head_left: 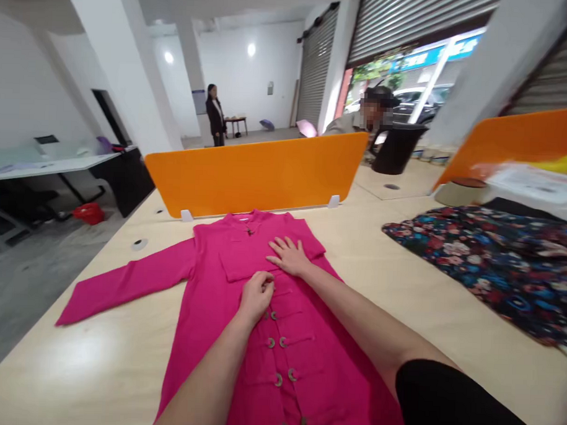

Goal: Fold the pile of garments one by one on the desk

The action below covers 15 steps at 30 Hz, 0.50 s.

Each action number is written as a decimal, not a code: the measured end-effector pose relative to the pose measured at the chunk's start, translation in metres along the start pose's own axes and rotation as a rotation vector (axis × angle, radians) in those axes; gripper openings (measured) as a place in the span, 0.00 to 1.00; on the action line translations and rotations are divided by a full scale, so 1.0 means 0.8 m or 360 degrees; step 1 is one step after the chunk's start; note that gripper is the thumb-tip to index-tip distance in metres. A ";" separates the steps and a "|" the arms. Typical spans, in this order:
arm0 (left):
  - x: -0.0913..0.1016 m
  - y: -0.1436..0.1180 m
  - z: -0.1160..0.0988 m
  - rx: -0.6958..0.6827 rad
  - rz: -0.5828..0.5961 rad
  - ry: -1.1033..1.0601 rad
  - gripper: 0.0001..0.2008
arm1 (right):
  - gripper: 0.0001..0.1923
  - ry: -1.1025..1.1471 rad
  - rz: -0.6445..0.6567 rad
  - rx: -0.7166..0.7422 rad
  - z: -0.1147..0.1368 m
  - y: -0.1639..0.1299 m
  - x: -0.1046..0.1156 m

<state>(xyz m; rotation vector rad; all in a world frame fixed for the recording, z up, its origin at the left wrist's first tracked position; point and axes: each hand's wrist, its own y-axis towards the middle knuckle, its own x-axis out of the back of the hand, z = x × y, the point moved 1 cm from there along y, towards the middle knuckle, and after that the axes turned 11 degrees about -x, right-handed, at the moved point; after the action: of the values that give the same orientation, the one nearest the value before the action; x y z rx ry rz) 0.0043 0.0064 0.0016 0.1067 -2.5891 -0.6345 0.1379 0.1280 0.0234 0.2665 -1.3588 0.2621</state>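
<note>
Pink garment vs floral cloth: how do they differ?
Colour: the pink garment is plain; the floral cloth is dark with multicoloured flowers.
Pose: the pink garment lies spread, one sleeve stretched out to the left; the floral cloth's full shape is hard to tell.
Contact: the left hand and right hand are at the pink garment, neither at the floral cloth.
Shared: both lie on the table.
</note>
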 end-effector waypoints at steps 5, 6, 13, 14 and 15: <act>-0.002 -0.002 -0.015 0.0084 -0.0042 0.0077 0.08 | 0.34 -0.0072 -0.0033 -0.0046 -0.005 -0.002 -0.025; 0.003 -0.001 -0.018 0.0110 -0.0069 0.0103 0.07 | 0.33 -0.0074 -0.0040 -0.0044 -0.005 -0.002 -0.027; 0.183 -0.029 -0.010 0.0629 -0.0865 0.0789 0.14 | 0.33 -0.0051 -0.0057 -0.0042 -0.006 -0.001 -0.028; 0.221 -0.041 -0.006 0.0775 -0.1014 0.0949 0.18 | 0.33 -0.0045 -0.0057 -0.0044 -0.006 -0.001 -0.028; 0.257 -0.054 -0.002 0.0925 -0.1132 0.1097 0.22 | 0.33 -0.0038 -0.0058 -0.0043 -0.005 -0.002 -0.027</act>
<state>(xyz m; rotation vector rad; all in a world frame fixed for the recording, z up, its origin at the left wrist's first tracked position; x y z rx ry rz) -0.1789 -0.0702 0.0701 1.2303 -1.9232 -0.0027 0.1381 0.1275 0.0015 0.2721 -1.3788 0.2108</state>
